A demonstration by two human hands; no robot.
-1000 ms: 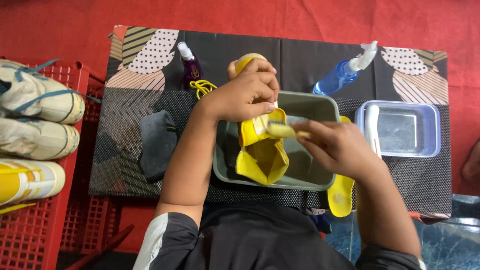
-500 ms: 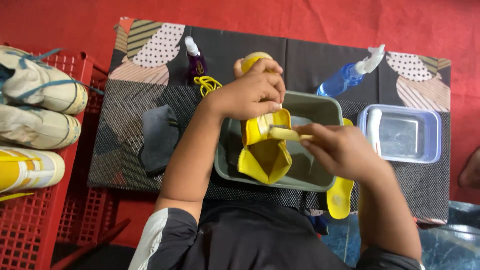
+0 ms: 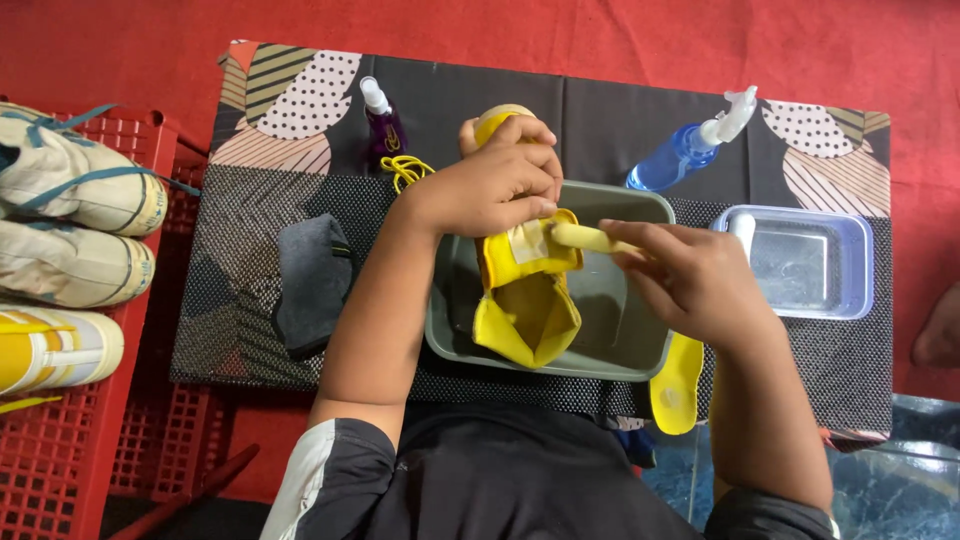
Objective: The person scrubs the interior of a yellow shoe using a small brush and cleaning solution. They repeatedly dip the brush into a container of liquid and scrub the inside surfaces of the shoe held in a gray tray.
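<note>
My left hand (image 3: 495, 185) grips a yellow shoe (image 3: 525, 300) by its toe end and holds it upright over a grey basin (image 3: 640, 345) in the middle of a patterned mat. My right hand (image 3: 690, 275) holds a pale yellow brush handle (image 3: 585, 237) whose end rests against the shoe's opening. The shoe's tongue hangs down into the basin. A yellow insole (image 3: 678, 385) lies by the basin's near right corner, partly under my right forearm.
A purple spray bottle (image 3: 382, 125), yellow laces (image 3: 405, 170) and a blue spray bottle (image 3: 690, 145) stand at the back. A clear tub (image 3: 800, 265) sits right, a grey cloth (image 3: 312, 280) left. Red crate (image 3: 70, 420) with several shoes (image 3: 70, 185) is at far left.
Both hands and the shoe stay over the basin. The brush end has shifted slightly against the shoe's opening; the view has drifted a little.
</note>
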